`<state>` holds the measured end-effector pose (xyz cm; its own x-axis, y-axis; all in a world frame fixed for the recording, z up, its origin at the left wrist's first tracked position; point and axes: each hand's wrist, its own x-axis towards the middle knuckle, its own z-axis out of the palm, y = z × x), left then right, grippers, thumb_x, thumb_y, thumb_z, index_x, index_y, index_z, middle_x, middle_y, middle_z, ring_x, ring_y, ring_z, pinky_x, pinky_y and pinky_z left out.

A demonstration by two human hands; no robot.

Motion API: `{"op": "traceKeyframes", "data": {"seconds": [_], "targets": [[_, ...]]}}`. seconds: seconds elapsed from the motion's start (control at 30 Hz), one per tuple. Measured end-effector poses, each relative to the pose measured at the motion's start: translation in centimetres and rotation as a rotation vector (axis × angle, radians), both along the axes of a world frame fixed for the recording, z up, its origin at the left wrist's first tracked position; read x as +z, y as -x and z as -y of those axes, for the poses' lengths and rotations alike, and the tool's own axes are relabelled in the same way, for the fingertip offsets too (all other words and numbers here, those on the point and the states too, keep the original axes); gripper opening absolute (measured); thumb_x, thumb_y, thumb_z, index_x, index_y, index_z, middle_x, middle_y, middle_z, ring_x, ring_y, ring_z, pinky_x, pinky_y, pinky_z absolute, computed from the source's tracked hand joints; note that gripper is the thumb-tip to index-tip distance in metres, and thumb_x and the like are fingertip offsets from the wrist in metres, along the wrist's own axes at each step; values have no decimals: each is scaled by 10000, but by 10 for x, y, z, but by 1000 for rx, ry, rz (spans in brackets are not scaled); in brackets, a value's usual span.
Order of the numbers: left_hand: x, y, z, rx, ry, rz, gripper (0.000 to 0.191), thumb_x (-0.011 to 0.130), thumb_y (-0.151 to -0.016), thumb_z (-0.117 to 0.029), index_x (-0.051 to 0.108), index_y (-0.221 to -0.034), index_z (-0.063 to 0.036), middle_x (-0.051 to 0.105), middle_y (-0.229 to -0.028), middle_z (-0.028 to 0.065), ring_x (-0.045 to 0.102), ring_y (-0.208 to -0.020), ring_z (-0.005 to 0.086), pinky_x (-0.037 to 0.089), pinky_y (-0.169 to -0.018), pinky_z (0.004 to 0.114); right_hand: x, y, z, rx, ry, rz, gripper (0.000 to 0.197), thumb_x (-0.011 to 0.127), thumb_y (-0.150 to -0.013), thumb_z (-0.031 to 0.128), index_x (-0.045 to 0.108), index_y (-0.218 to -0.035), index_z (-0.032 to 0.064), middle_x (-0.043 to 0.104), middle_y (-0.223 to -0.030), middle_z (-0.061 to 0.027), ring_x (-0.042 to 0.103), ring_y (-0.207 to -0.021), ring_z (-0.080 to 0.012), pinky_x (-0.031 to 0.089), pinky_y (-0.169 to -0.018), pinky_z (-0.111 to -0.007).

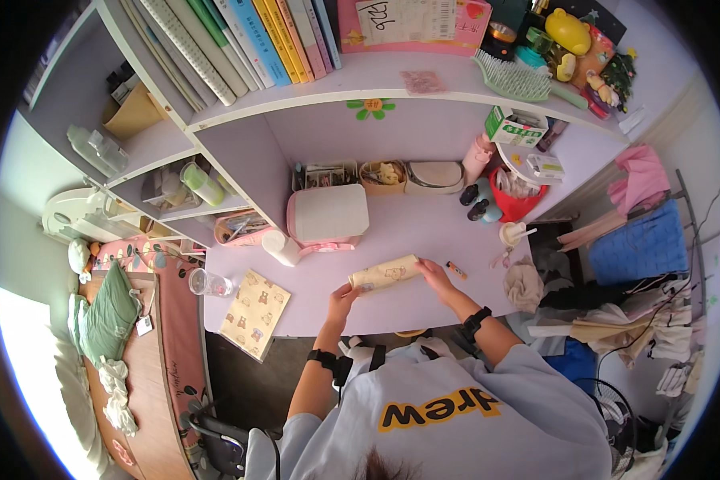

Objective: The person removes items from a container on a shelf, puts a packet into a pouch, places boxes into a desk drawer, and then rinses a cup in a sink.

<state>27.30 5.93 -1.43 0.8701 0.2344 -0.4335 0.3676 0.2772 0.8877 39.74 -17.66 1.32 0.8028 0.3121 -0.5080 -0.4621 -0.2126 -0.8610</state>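
Observation:
My left hand [343, 302] and my right hand [437, 278] hold a cream, bear-patterned folded paper or booklet [386, 276] by its two ends, above the lilac desk [324, 306]. Its kind cannot be told for sure. Just right of my right hand lies a small orange-and-black cylinder, perhaps a glue stick or battery [456, 270]. A flat piece with a like bear pattern [255, 314] lies at the desk's left front edge, its lower corner past the edge. A clear cup [210, 282] lies beside it.
Behind my hands stand a pink box with a pale lid [329, 212] and a white cylinder [281, 248]. At the right are a red bag [512, 198], dark-capped bottles [479, 210], a lidded cup with a straw [512, 234] and a crumpled beige cloth [523, 284]. Shelves [360, 96] overhang the desk.

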Motion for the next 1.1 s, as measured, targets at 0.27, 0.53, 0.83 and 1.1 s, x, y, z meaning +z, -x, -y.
{"op": "traceKeyframes", "data": {"seconds": [0.27,0.53,0.83,1.1], "targets": [[-7,-9,0,296,-298,-124,214,682,-790,-182,629,-830,22,621,-725,41,544,-636,86,445,-582,211,-35,-3,2,115,281,395,405,639,-804,339,609,-936,-42,646,-832,-96,622,-757,-189,488,-666,-296],[-8,6,-17,280,-126,-168,215,669,-810,-185,610,-870,12,629,-763,59,586,-642,101,492,-597,214,-26,-22,20,206,105,92,302,631,-827,268,595,-902,-23,654,-817,-103,638,-683,-146,519,-609,-269],[-20,7,-21,-9,-510,-74,227,699,-759,-148,594,-815,45,636,-665,110,608,-571,135,505,-520,262,105,-23,-16,318,235,821,207,568,-821,109,565,-1015,36,619,-944,-116,602,-825,-299,482,-743,-352],[-24,10,-30,-167,-382,-217,306,665,-804,-233,622,-687,47,615,-599,87,589,-516,133,510,-488,274,338,-66,-55,-42,509,1923,364,636,-748,61,553,-1103,67,547,-1140,-85,468,-1111,-282,382,-929,-436]]}}
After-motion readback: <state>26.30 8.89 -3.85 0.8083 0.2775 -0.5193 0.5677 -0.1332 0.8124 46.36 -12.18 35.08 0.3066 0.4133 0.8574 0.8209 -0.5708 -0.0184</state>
